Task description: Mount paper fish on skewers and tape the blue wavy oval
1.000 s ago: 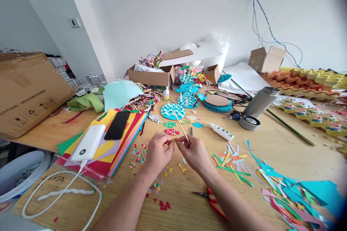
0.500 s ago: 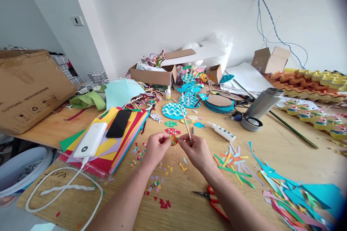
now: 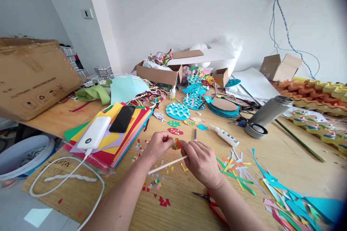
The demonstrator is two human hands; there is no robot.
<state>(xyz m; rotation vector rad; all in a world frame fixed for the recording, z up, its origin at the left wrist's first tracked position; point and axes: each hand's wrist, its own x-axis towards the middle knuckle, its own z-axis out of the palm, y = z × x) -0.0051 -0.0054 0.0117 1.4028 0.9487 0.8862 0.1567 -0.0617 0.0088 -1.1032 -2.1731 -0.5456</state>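
Between the fingertips of my left hand (image 3: 158, 147) is a small orange paper fish (image 3: 176, 143) with green and yellow spots. My right hand (image 3: 201, 162) is closed round a thin wooden stick (image 3: 166, 165), which points left and toward me. Its fingertips meet the fish's right side; whether they pinch it is hidden. Just beyond lie a red dotted paper fish (image 3: 175, 131) and a green paper fish (image 3: 173, 123). Paper dots and small scraps (image 3: 153, 184) are strewn below my left hand. Red-handled scissors (image 3: 210, 199) lie partly under my right forearm.
A white glue bottle (image 3: 225, 136) lies right of my hands, near coloured paper strips (image 3: 235, 168). A steel flask (image 3: 271, 113) leans farther right. On the left, a phone (image 3: 122, 119) and a white power bank (image 3: 94, 132) rest on coloured paper. Cardboard boxes (image 3: 159, 73) stand behind.
The stick has swung from upright to pointing left and toward me in my right hand. My right hand has turned knuckles up. The whole view has shifted slightly.
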